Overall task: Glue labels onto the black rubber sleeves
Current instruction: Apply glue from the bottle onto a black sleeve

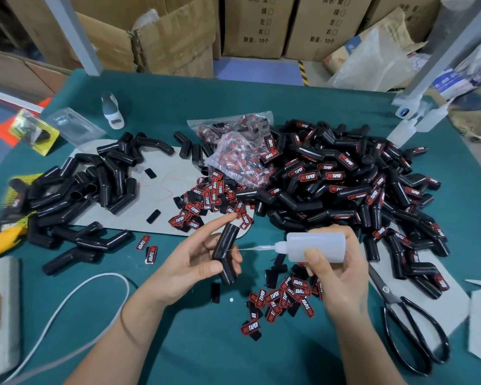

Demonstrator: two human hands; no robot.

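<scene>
Left hand [195, 262] grips 1 bare sleeve [226, 254] at center frame; right hand [336, 270] squeezes the glue bottle [315, 246], nozzle touching it. Labelled pile [345, 187] right, unlabelled pile [89, 184] left remains.

Sleeve [226, 252] in my left grip: glossy black rubber. My glue bottle [317, 247]: translucent matt plastic. Tabletop [206, 351]: matt teal cloth. Scissors [408, 326]: glossy black metal.

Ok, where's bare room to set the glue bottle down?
Bare green mat lies between your forearms, bordered by the white cable and the near loose labels. Another patch lies behind the bagged labels. Crowded: labelled sleeve pile, scissors.
</scene>
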